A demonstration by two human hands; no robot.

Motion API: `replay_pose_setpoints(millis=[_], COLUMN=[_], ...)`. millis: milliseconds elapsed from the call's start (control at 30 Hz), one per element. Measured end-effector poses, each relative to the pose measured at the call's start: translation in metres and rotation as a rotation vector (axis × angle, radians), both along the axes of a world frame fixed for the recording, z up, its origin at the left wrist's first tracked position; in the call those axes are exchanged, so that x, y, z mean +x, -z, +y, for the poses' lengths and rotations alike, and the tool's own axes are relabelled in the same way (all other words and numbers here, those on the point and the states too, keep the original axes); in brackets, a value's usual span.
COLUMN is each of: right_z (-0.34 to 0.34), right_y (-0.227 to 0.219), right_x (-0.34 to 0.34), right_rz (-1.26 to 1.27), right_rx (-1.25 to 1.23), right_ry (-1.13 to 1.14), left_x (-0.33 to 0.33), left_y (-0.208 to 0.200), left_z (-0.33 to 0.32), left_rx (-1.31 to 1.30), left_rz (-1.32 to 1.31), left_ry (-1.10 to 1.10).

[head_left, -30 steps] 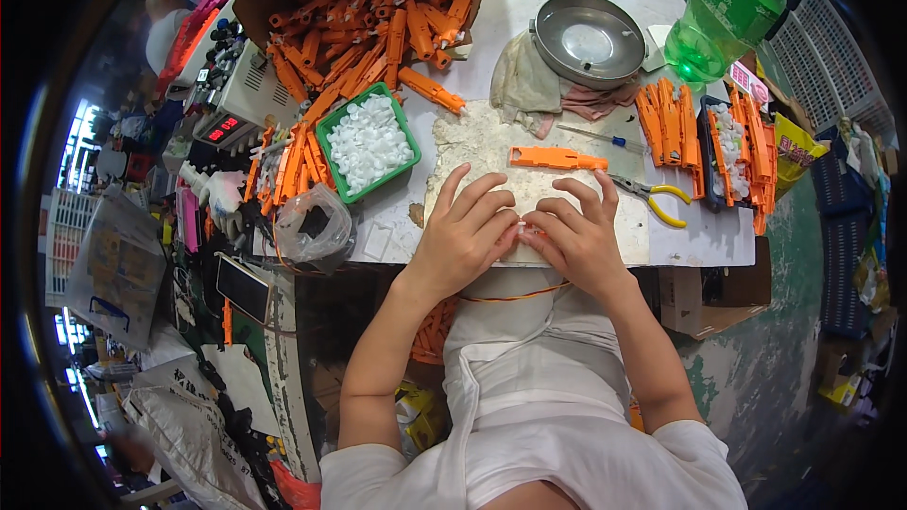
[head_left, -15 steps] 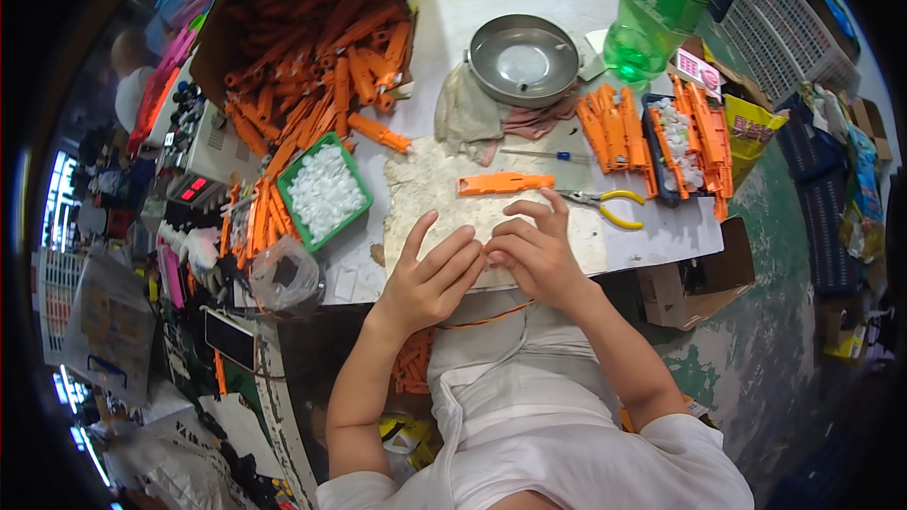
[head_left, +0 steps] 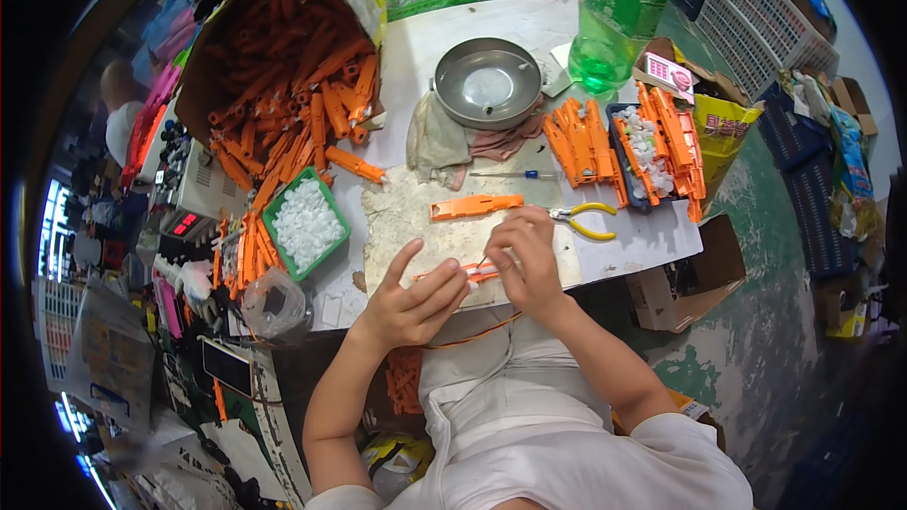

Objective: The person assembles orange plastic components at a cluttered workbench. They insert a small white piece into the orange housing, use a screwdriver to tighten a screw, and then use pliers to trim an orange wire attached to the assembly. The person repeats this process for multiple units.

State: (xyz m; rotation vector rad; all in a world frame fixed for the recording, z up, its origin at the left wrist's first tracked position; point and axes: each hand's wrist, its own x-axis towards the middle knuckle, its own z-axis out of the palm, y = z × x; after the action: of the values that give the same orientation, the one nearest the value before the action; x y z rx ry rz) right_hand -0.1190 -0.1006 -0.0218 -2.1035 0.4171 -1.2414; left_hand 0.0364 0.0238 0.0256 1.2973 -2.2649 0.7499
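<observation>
Head view: hand-fitting seems the step, left hand (head_left: 413,307) grasping a slim orange piece (head_left: 486,274) by its left end near the table's (head_left: 657,247) near edge, right hand (head_left: 525,260) bunched at its right, grip unclear; next likely needs steady alignment; piece narrow, straight, partly finger-hidden.

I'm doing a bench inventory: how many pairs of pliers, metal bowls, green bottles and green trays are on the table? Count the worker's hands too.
Pliers: 1
Metal bowl: 1
Green bottle: 1
Green tray: 1
Hands: 2, left hand and right hand
Total: 6
</observation>
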Motion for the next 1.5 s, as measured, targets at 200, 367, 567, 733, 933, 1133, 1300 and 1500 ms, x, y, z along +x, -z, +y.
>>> replay_pose_setpoints(millis=[200, 367, 567, 733, 933, 1133, 1300, 1500], right_z=[-0.004, -0.002, 0.000, 0.000, 0.001, 0.005, 0.004, 0.005], right_y=[0.008, 0.028, 0.033, 0.025, 0.003, 0.000, -0.001, -0.002], right_x=[-0.002, 0.000, 0.005, 0.001, 0.000, 0.005, 0.005, 0.006], right_rz=[-0.024, 0.060, 0.102, 0.073, 0.104, 0.101, 0.119, 0.139], right_rx=[0.043, 0.031, -0.085, -0.006, -0.055, -0.017, -0.007, -0.017], right_ry=[0.194, 0.139, 0.147, 0.158, 0.151, 0.122, 0.168, 0.176], left_x=[-0.049, -0.092, -0.111, -0.098, 0.037, 0.145, 0.141, 0.139], left_y=[-0.036, -0.051, -0.015, -0.063, -0.082, -0.045, -0.030, -0.031], left_z=[-0.063, -0.169, -0.256, -0.199, -0.082, 0.024, 0.016, 0.002], left_rx=[-0.036, 0.060, 0.039, -0.084, -0.155, 0.226, 0.159, 0.121], left_rz=[0.424, 0.464, 0.364, 0.502, 0.384, 0.322, 0.291, 0.108], left_ry=[-0.047, 0.078, -0.094, 0.038, -0.347, -0.834, -0.728, -0.713])
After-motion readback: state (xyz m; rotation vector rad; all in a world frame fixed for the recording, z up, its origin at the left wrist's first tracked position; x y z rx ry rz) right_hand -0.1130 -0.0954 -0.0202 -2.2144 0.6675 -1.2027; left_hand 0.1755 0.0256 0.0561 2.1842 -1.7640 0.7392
